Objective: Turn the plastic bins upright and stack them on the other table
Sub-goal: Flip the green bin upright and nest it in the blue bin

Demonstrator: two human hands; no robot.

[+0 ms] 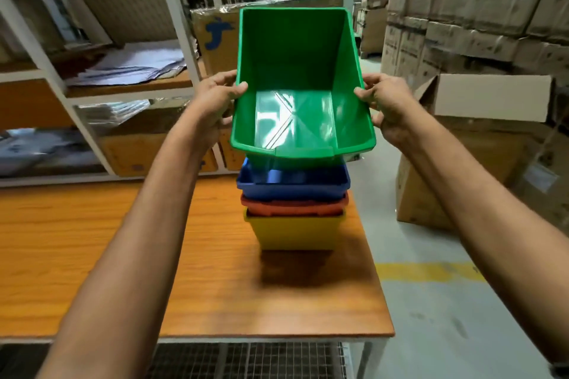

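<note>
Gripped by both side rims, left grip (pixel 215 101) and right grip (pixel 385 104) curled tight over the edges: green bin (pixel 295 71), upright, mouth tipped toward the camera.

Held right over the blue bin (pixel 292 183), red bin (pixel 292 204) and yellow bin (pixel 295 231) nested on the bench (pixel 92 255). Looks like the stacking step. Next up: level out, line up with the blue rim, lower straight in. No readable writing, just a blue logo on a cardboard box (pixel 215 37) behind.
</note>
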